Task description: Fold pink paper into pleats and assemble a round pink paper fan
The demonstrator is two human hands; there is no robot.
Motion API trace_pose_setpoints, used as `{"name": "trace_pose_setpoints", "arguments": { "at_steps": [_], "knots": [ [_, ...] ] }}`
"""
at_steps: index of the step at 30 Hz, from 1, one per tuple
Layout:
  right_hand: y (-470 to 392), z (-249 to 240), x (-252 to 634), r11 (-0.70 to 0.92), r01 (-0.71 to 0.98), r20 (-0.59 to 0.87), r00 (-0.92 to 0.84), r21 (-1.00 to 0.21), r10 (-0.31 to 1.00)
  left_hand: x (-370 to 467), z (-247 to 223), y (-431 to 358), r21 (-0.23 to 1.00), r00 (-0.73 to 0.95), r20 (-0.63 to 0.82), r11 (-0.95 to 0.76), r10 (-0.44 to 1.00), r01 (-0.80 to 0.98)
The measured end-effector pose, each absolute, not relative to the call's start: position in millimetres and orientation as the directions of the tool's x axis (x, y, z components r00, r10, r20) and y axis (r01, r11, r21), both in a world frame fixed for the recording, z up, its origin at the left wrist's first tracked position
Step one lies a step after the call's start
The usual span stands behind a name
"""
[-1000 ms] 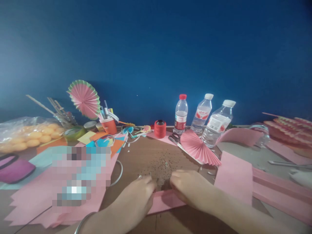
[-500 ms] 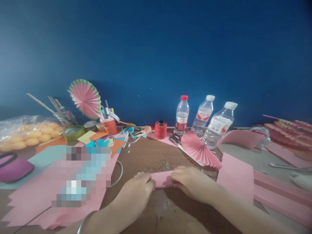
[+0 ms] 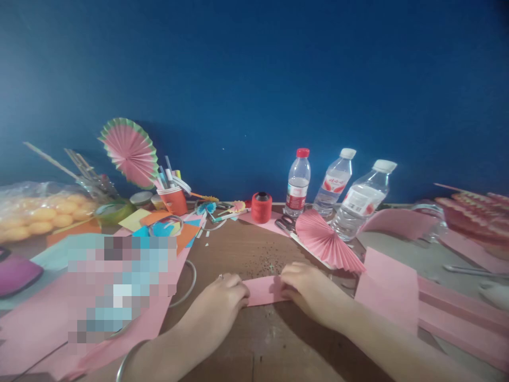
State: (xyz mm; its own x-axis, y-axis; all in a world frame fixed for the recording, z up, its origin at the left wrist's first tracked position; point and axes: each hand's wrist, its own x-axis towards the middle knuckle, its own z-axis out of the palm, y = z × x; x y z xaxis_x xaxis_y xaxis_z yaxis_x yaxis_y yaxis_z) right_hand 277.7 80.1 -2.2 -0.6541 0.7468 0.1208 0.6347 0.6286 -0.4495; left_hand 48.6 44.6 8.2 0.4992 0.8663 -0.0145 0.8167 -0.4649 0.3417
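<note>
A narrow pink paper strip (image 3: 264, 291) lies across the brown table (image 3: 226, 244), held between my two hands. My left hand (image 3: 228, 300), with a ring and a bracelet, has its fingers closed on the strip's left end. At the right end, the fingers of my right hand (image 3: 300, 286) are bent round the paper. Small dark specks (image 3: 268, 259) are scattered just behind the strip. To the right of them rests a pink pleated paper fan (image 3: 328, 241), beside scissors (image 3: 287, 225).
Behind stand a red thread spool (image 3: 261, 208), a red-capped bottle (image 3: 298, 185) and two white-capped bottles. Pink sheets (image 3: 387, 286) lie on the right. At the left are an orange cup (image 3: 174, 200) of pens, a round paper fan (image 3: 129, 151) and a bag of orange balls (image 3: 43, 212).
The view has shifted slightly. The pink strip now shows a broader, slightly curved face, and my hands are a little farther apart, both still on its ends.
</note>
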Motion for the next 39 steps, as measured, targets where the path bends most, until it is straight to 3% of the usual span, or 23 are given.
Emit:
{"name": "trace_pose_setpoints", "arguments": {
  "at_steps": [5, 17, 20, 25, 29, 30, 32, 34, 39],
  "knots": [
    [85, -3, 277, 0.564, 0.632, 0.050, -0.641, -0.532, 0.766, 47, 10, 46, 0.441, 0.471, -0.053, -0.402, 0.880, 0.802],
    [94, 8, 276, 0.580, 0.638, -0.008, -0.676, -0.507, 0.737, 49, 16, 50, 0.473, 0.444, -0.051, -0.370, 0.895, 0.800],
    [94, 8, 275, 0.574, 0.651, -0.001, -0.662, -0.496, 0.750, 49, 15, 50, 0.386, 0.488, -0.028, -0.440, 0.873, 0.810],
    [87, 11, 274, 0.553, 0.681, -0.004, -0.632, -0.480, 0.775, 55, 15, 46, 0.068, 0.672, 0.034, -0.673, 0.740, 0.737],
    [63, 11, 265, 0.540, 0.715, -0.069, -0.628, -0.444, 0.775, 60, 13, 44, -0.087, 0.619, -0.028, -0.618, 0.785, 0.781],
    [55, 10, 260, 0.569, 0.711, -0.109, -0.659, -0.413, 0.744, 60, 12, 44, -0.080, 0.597, -0.027, -0.597, 0.802, 0.798],
    [40, 6, 248, 0.664, 0.676, -0.029, -0.708, -0.319, 0.706, 59, 11, 45, -0.012, 0.574, -0.007, -0.574, 0.819, 0.819],
    [29, -1, 238, 0.816, 0.527, 0.024, -0.837, -0.237, 0.547, 56, 10, 48, 0.087, 0.570, 0.019, -0.569, 0.821, 0.817],
    [21, -19, 230, 0.797, 0.573, 0.191, -0.775, -0.190, 0.602, 45, 6, 57, 0.271, 0.568, 0.051, -0.559, 0.821, 0.784]
  ]
}}
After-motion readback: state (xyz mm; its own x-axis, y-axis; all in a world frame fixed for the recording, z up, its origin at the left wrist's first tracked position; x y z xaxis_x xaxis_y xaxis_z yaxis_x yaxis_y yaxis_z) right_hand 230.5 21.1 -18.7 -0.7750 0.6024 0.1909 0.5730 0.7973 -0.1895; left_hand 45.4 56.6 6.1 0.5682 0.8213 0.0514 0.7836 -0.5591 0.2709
